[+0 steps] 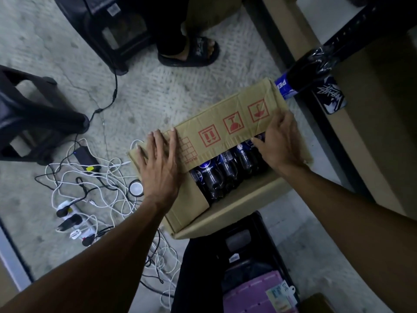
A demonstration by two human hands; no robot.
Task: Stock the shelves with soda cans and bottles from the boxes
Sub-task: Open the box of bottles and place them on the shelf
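Left hand [158, 163] is pressing flat, grip apart, on the brown cardboard box flap [237, 107]; right hand [279, 141] is clamping its grip on that flap's edge, over dark plastic soda bottles [228, 168].

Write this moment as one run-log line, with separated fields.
cardboard box: partly open | left hand: flat on flap | right hand: grips flap edge | bottles: inside

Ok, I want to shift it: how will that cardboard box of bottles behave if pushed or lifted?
Probably heavy: the cardboard box holds several dark bottles. Its creased flap looks floppy, likely a poor handle. Low and wide, it should slide, not tip.
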